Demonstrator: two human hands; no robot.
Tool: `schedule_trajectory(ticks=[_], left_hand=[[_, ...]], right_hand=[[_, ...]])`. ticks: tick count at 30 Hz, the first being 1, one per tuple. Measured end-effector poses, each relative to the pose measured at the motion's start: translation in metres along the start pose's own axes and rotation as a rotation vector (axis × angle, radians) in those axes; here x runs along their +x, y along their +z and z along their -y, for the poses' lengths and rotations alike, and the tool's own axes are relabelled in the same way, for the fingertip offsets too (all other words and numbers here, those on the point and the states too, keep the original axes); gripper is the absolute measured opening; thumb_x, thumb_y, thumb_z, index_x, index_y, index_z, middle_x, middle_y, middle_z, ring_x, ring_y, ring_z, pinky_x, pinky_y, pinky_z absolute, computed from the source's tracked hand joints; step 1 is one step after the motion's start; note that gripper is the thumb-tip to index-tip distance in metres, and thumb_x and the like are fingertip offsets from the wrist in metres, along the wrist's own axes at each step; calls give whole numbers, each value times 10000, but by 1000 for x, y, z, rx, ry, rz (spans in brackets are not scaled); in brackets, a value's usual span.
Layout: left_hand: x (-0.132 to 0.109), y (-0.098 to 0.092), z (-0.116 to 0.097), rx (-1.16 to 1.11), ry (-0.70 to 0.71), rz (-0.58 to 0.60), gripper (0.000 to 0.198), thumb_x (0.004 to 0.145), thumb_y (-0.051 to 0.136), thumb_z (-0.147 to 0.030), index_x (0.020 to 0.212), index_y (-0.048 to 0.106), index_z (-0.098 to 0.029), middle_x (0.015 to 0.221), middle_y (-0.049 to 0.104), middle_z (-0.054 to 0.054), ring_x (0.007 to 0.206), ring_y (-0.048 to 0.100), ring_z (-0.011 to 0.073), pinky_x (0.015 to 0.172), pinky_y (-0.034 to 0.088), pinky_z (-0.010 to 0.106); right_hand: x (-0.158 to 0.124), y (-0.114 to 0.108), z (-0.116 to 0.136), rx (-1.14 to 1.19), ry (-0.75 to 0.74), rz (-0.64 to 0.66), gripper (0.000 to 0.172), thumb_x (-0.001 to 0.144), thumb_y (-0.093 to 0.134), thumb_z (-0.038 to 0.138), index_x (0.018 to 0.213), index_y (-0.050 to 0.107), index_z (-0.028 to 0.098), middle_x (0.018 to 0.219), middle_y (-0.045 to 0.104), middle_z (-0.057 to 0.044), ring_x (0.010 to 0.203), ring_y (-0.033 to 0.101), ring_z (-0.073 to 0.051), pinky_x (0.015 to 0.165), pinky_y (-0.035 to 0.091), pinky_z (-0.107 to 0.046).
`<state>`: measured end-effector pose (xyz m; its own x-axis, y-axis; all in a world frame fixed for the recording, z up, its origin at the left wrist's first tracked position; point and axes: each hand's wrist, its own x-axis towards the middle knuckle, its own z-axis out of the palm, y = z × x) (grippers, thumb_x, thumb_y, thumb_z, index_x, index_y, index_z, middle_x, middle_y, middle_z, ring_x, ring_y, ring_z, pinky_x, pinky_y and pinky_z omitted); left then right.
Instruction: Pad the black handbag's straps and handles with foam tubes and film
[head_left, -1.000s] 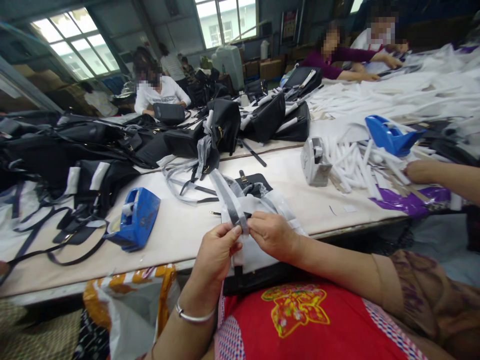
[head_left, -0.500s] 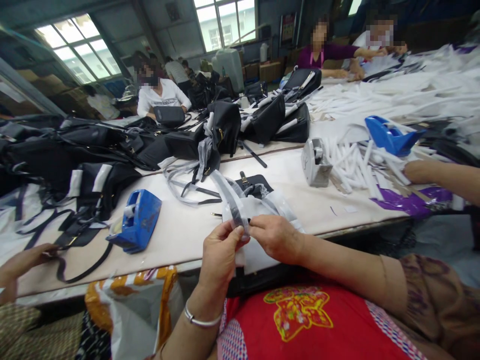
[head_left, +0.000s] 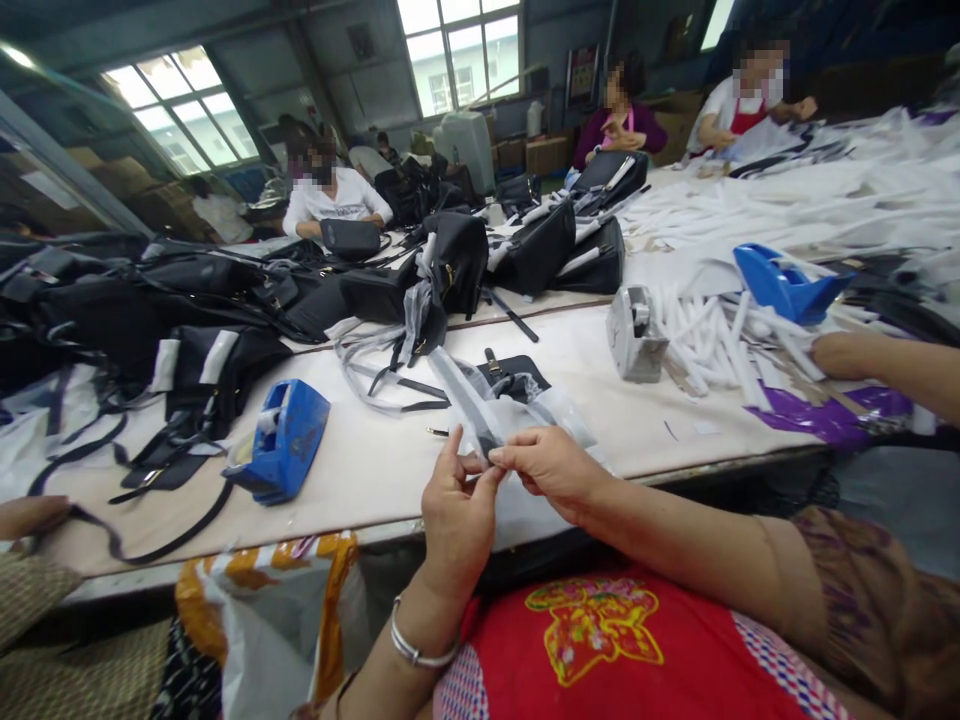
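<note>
A black strap [head_left: 471, 400] in a translucent white wrapping runs from the table down to my two hands. My left hand [head_left: 461, 505] pinches its near end between thumb and fingers, with the index finger raised. From the right, my right hand [head_left: 553, 468] pinches the same end, its fingertips touching those of the left. Just beyond, a black bag flap [head_left: 514, 374] with a gold buckle lies partly under white wrapping sheet [head_left: 566, 412]. More wrapped straps loop away to the left.
A blue tape dispenser [head_left: 289, 440] stands left, a grey one [head_left: 636, 335] right, another blue one [head_left: 787, 285] farther right. Black bags [head_left: 461, 260] cover the back. White rolls [head_left: 709, 335] lie beside a co-worker's arm [head_left: 892, 365]. Another hand [head_left: 34, 515] is at far left.
My left index finger has lifted off the strap, and my right hand's pinch now sits at its near end. The co-worker's hand at far left has drawn back to the left.
</note>
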<state>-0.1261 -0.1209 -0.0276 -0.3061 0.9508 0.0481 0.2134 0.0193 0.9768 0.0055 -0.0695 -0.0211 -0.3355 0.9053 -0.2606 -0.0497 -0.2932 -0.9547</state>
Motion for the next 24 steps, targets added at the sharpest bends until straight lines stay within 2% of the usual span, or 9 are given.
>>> schedule_trajectory(ticks=[3, 4, 6, 9, 12, 17, 20, 22, 24], left_hand=[[1, -12, -1, -144, -39, 81, 602, 741, 766, -318, 1291, 552, -200, 1040, 649, 52, 852, 623, 133, 759, 498, 220], [2, -17, -1, -221, -78, 128, 512, 753, 757, -334, 1219, 598, -190, 998, 639, 45, 807, 604, 116, 715, 490, 205], [6, -26, 0, -391, -204, 245, 340, 776, 731, -390, 1002, 655, -148, 774, 568, 0, 628, 504, 68, 547, 413, 164], [12, -36, 1, -575, -412, 406, 350, 751, 749, -430, 760, 589, -118, 580, 355, -73, 485, 295, 25, 420, 213, 129], [17, -40, 2, -636, -498, 498, 356, 697, 804, -382, 789, 596, -108, 570, 300, -91, 478, 210, 12, 416, 143, 113], [21, -44, 3, -720, -551, 611, 398, 629, 848, -343, 877, 647, -105, 585, 339, -79, 471, 197, 4, 411, 149, 105], [21, -43, 5, -682, -553, 590, 359, 602, 855, -343, 772, 632, -118, 548, 329, -84, 457, 206, 8, 417, 167, 121], [21, -41, 4, -603, -514, 537, 337, 620, 834, -368, 692, 607, -129, 511, 323, -87, 441, 212, 16, 420, 179, 139], [20, -39, -1, -424, -404, 457, 306, 656, 800, -396, 704, 641, -139, 503, 379, -68, 446, 294, 41, 438, 256, 161]], right_hand=[[-2, -4, 1, -303, -380, 10, 199, 804, 635, 226, 620, 623, 151, 578, 499, 24, 586, 458, -108, 564, 355, -250], [-3, -6, 1, -408, -515, 21, 172, 829, 622, 207, 668, 652, 155, 624, 527, 13, 638, 486, -119, 610, 378, -258], [-4, -10, -1, -587, -738, 57, 165, 881, 577, 190, 749, 672, 161, 678, 539, -1, 676, 501, -126, 638, 391, -259], [-4, -13, -8, -793, -946, 152, 210, 930, 498, 178, 789, 651, 153, 706, 525, -13, 661, 479, -121, 604, 374, -246], [-2, -15, -11, -960, -1086, 213, 216, 931, 441, 128, 861, 643, 154, 721, 529, -18, 654, 456, -124, 583, 346, -250], [1, -18, -3, -1111, -1250, 271, 235, 909, 395, 93, 903, 621, 156, 727, 536, -23, 653, 441, -138, 596, 351, -266], [3, -21, 1, -1118, -1281, 352, 261, 914, 366, 85, 946, 619, 142, 729, 548, -37, 660, 458, -149, 605, 375, -274], [5, -22, 2, -1037, -1196, 413, 256, 922, 379, 97, 962, 628, 142, 773, 569, -52, 695, 484, -148, 633, 398, -271], [4, -23, 2, -872, -988, 430, 177, 909, 464, 147, 894, 641, 155, 811, 574, -48, 726, 498, -137, 661, 412, -260]])
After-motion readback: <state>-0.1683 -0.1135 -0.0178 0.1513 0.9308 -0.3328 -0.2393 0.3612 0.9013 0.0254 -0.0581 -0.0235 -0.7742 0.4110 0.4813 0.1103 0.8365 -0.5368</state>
